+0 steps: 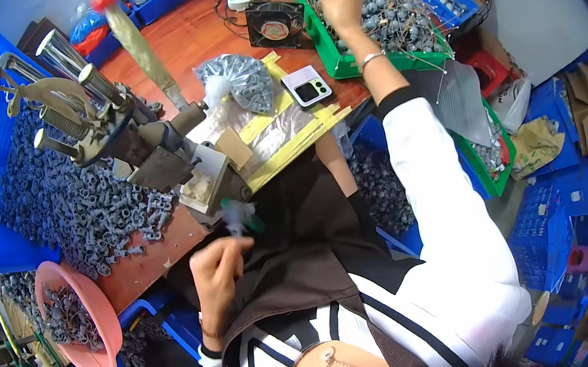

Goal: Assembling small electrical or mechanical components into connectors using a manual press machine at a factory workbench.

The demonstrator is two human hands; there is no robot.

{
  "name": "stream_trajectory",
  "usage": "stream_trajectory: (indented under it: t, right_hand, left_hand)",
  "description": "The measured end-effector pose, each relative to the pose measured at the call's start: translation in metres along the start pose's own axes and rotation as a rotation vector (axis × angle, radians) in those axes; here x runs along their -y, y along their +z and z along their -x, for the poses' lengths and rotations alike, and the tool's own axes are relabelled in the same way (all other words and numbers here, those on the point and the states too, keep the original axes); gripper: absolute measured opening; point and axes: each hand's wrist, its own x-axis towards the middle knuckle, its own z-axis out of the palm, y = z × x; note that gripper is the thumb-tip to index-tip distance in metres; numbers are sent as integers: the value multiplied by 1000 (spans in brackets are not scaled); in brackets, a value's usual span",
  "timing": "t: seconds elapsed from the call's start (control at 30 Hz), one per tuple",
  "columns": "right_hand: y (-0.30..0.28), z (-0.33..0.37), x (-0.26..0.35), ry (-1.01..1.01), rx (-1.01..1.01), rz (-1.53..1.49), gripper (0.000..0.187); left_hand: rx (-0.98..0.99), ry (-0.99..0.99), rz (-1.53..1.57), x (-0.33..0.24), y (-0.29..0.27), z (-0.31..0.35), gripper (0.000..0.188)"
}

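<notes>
My left hand (218, 272) is held over my lap in front of the press, its fingers curled closed. What it holds, if anything, is hidden. Just beyond its fingertips is a blurred pale and green thing (238, 218) that I cannot make out. My right hand (342, 7) reaches far out over a green tray (335, 61) piled with grey round parts on thin wires (390, 7). Its fingers are bent together, and I cannot see what is between them. A metal hand press (150, 146) with a tape-wrapped lever (137, 45) stands at the table's front edge.
Loose grey plastic fittings (89, 186) heap up left of the press. A clear bag of grey parts (241, 80), a flip phone (307, 86) and a small black fan (276, 24) occupy the table (203, 11). A pink basin (107, 309) of wired parts stands at the left.
</notes>
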Motion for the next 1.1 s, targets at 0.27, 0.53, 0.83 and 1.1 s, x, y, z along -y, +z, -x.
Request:
stream_trajectory:
  t: [0.27, 0.53, 0.83, 1.1]
  right_hand:
    - [46, -43, -79, 1080, 244, -638, 19]
    - [18, -105, -126, -194, 124, 543, 52]
    - [-61, -146, -47, 147, 148, 134, 27]
    - [-109, -79, 18, 199, 384, -215, 26]
  left_hand:
    - [-1009, 222, 14, 15, -142, 73, 20]
    - [-1314, -190, -1237, 50, -399, 146, 33]
    - [-777, 287, -975, 78, -173, 4, 20]
    - [-603, 141, -974, 112, -138, -51, 20]
